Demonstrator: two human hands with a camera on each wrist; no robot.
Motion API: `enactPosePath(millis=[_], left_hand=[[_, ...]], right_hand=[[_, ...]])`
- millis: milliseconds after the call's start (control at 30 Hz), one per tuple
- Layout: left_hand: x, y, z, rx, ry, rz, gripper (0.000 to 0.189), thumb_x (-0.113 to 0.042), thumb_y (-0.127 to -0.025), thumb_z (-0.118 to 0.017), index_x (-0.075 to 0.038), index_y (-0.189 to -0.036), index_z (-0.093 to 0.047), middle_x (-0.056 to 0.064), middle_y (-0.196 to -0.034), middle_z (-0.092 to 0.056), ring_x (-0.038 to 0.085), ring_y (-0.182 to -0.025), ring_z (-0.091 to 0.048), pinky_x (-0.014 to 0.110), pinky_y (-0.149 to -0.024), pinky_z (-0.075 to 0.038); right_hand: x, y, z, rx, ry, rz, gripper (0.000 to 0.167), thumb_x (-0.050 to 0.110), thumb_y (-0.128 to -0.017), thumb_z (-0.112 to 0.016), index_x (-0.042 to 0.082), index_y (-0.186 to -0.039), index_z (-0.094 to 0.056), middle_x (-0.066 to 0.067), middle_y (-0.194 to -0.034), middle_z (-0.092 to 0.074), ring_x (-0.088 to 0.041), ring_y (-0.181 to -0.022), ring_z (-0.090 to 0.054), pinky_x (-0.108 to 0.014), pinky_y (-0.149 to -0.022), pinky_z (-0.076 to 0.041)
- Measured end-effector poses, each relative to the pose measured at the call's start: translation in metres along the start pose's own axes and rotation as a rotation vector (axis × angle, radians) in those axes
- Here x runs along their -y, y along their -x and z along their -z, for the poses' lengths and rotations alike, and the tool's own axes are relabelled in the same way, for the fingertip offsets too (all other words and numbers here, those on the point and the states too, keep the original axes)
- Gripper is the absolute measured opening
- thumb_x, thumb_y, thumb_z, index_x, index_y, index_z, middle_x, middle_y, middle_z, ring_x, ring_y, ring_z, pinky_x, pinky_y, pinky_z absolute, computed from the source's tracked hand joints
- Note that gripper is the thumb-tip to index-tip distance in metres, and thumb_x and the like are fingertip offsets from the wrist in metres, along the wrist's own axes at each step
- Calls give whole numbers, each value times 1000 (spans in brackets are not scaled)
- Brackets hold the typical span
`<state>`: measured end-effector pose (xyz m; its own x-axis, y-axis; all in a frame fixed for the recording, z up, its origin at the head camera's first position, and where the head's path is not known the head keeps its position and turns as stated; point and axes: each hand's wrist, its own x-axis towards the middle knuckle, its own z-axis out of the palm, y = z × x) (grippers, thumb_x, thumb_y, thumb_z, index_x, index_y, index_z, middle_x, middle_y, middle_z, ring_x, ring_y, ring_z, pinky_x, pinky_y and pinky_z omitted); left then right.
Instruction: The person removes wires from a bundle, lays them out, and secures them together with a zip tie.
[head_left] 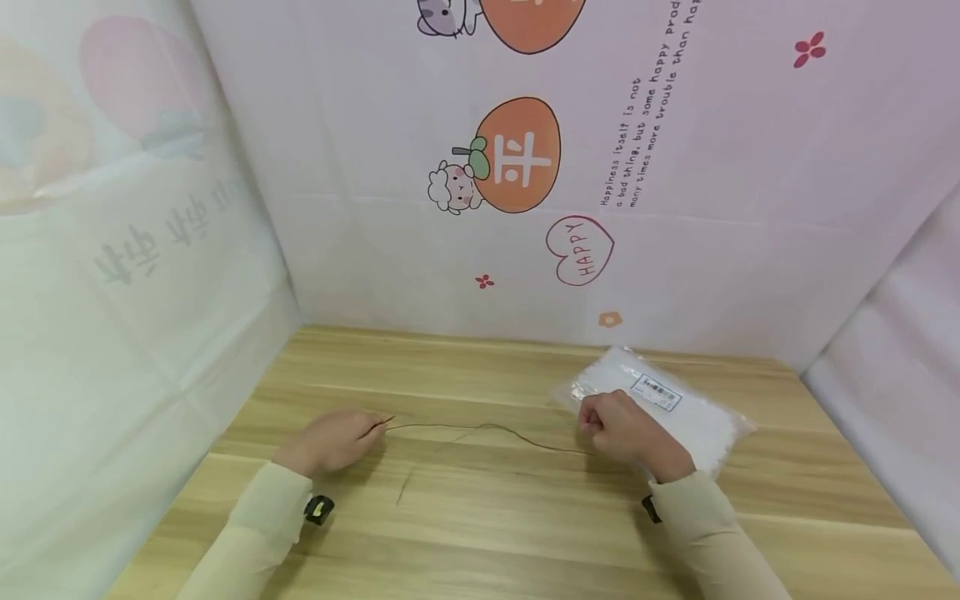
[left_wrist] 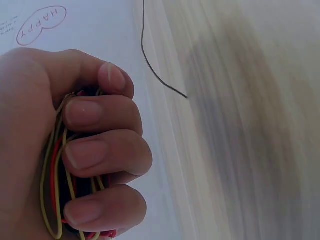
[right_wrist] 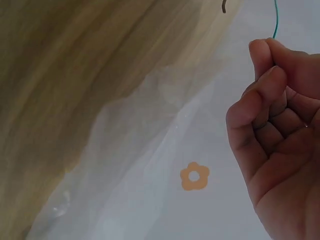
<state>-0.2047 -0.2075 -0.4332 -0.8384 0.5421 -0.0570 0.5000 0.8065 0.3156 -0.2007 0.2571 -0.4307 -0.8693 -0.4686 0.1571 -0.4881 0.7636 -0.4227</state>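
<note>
Curled fingers of my left hand (head_left: 341, 440) grip a bundle of thin wires (left_wrist: 56, 170), with yellow, red and black strands showing in the left wrist view. A loose dark wire (left_wrist: 161, 80) stands out beyond that hand. Thumb and fingertip of my right hand (head_left: 621, 427) pinch a thin green wire (right_wrist: 277, 21) in the right wrist view. From the head, a thin wire (head_left: 438, 426) stretches in a loose wavy line from the left hand toward the right; whether it is the green one I cannot tell.
A clear plastic package (head_left: 701, 425) with white contents and a label (head_left: 657, 392) lies behind and under the right hand on the wooden table (head_left: 480, 533). Printed white cloth (head_left: 360, 267) hangs at the back and sides.
</note>
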Motion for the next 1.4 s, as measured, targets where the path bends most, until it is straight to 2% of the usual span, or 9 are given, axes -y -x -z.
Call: enactPosePath(millis=[100, 200, 300, 367, 500, 633, 867, 1100, 1400], left_hand=[[-7, -4, -1, -13, 14, -13, 32, -27, -113, -48, -9, -117, -75, 6, -94, -74, 22, -86, -70, 43, -81, -57], [-15, -12, -2, -1, 18, -42, 30, -28, -113, -50, -11, -114, -75, -2, -73, -57, 12, -67, -52, 35, -71, -47], [-21, -19, -5, -7, -20, -82, 35, -27, -112, -51, -8, -133, -72, -5, -80, -63, 7, -70, -51, 34, -74, -47], [-25, -23, -7, -1, -34, -98, 37, -27, -112, -52, -6, -137, -70, -3, -87, -67, 7, -72, -52, 34, -75, -47], [-33, -30, -10, 4, -32, -96, 29, -27, -111, -53, -10, -118, -75, -5, -84, -64, 8, -71, -52, 33, -71, -46], [-41, -35, -11, -3, -28, -106, 23, -27, -111, -54, -17, -97, -69, -8, -72, -53, 7, -65, -48, 30, -66, -44], [-55, -43, -13, -10, -34, -149, 23, -26, -111, -53, -17, -95, -68, -9, -74, -55, 6, -65, -47, 30, -68, -45], [-70, -52, -16, 3, -13, -171, 31, -27, -112, -51, -21, -82, -56, -10, -66, -42, 5, -58, -38, 26, -59, -36], [-90, -61, -17, 0, -2, -191, 36, -25, -112, -52, -21, -77, -49, -10, -65, -37, 5, -57, -34, 24, -58, -31]], right_hand=[[3, -1, -3, 9, -16, -29, 19, -8, -85, -60, 8, -84, -71, 3, -74, -66, -5, -64, -52, -23, -60, -47], [4, -2, -5, 20, 3, -9, 17, -5, -87, -64, 10, -85, -73, 4, -76, -68, -3, -66, -53, -23, -62, -48], [5, -2, -7, 23, 46, 51, 15, -1, -90, -71, 13, -84, -74, 8, -76, -69, 0, -68, -55, -22, -64, -50], [4, -3, -7, 23, 76, 79, 15, 2, -91, -74, 15, -84, -75, 10, -76, -70, 2, -69, -57, -22, -65, -51], [5, -2, -6, 13, 116, 73, 12, 7, -91, -78, 16, -84, -76, 11, -79, -71, 2, -73, -61, -23, -68, -53], [8, -2, -3, 3, 136, 43, 10, 8, -92, -79, 16, -86, -77, 9, -82, -72, 0, -76, -62, -25, -70, -55], [16, -4, -1, -2, 95, 89, 7, 6, -93, -77, 10, -88, -77, 4, -83, -74, 0, -74, -62, -24, -68, -55], [26, -9, -2, -25, 75, 132, 4, 7, -93, -76, 7, -89, -77, 3, -82, -74, -2, -73, -61, -25, -68, -55], [48, -19, -7, -37, 48, 160, 6, 8, -96, -75, 2, -95, -77, -1, -84, -75, -4, -75, -65, -26, -69, -57]])
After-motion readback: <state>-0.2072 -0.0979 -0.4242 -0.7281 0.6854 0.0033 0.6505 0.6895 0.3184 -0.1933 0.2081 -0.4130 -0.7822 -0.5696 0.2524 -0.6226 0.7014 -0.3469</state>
